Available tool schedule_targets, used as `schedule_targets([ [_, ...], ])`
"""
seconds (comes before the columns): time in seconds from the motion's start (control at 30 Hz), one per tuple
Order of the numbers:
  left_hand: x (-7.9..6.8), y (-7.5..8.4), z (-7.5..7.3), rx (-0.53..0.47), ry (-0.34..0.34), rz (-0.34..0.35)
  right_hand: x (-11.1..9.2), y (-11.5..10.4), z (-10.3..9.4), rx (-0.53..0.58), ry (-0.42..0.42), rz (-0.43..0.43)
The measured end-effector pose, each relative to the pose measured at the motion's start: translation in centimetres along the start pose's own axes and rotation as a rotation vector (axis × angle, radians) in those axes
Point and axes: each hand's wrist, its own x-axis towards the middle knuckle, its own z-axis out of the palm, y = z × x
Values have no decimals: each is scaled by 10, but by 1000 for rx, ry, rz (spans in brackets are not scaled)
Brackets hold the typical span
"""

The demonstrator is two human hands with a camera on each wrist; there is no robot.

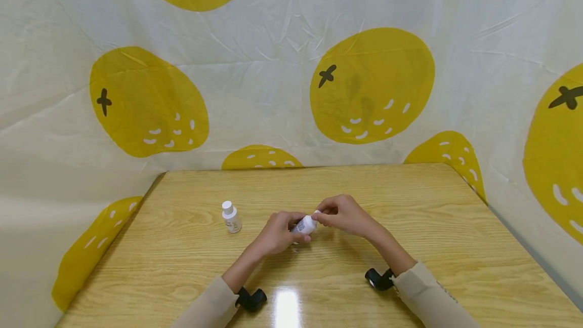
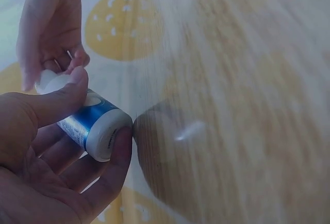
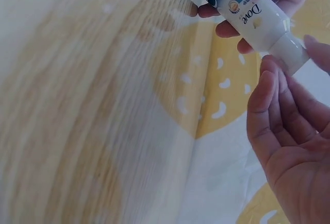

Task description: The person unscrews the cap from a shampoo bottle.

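Observation:
My left hand [image 1: 279, 233] grips a small white Dove bottle [image 1: 306, 224] around its body. A blue band [image 2: 97, 117] circles its lower part, and the bottle is tilted, its base toward the left wrist camera. The thumb lies along one side, with the other fingers beneath and at the base. At the bottle's other end, my right hand [image 1: 343, 214] has its thumb and fingertips around the white cap [image 3: 290, 53]. The cap sits at the bottle's neck. Part of the label is covered by the left fingers.
A second white bottle [image 1: 231, 219] with a white cap stands upright on the wooden table [image 1: 196, 267], left of the hands. A pale curtain [image 1: 259, 100] with yellow fruit prints hangs behind and beside the table. Both wrists carry black cameras [image 1: 379, 279].

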Motion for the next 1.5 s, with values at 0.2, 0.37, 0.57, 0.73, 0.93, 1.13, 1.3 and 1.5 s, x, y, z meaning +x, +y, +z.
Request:
schedule_targets([
  [0.2,0,0,1,0,4,-9,0,1,0,41,-11,29],
  [0.37,0,0,0,-3,6,-13,0,2,0,25,-18,7],
  [0.57,-1,0,0,3,6,-9,0,3,0,29,-16,2],
  [0.73,-1,0,1,11,4,-8,0,4,-1,40,1,28],
  [0.93,-1,0,1,17,5,-6,0,3,-1,48,-9,24],
  [1.13,-1,0,1,10,4,-9,0,3,-1,43,-7,15],
  [1.3,-1,-1,2,1,13,-11,0,3,-1,44,-11,20],
  [1.5,-2,0,2,8,18,-6,0,4,-1,39,-30,2],
])
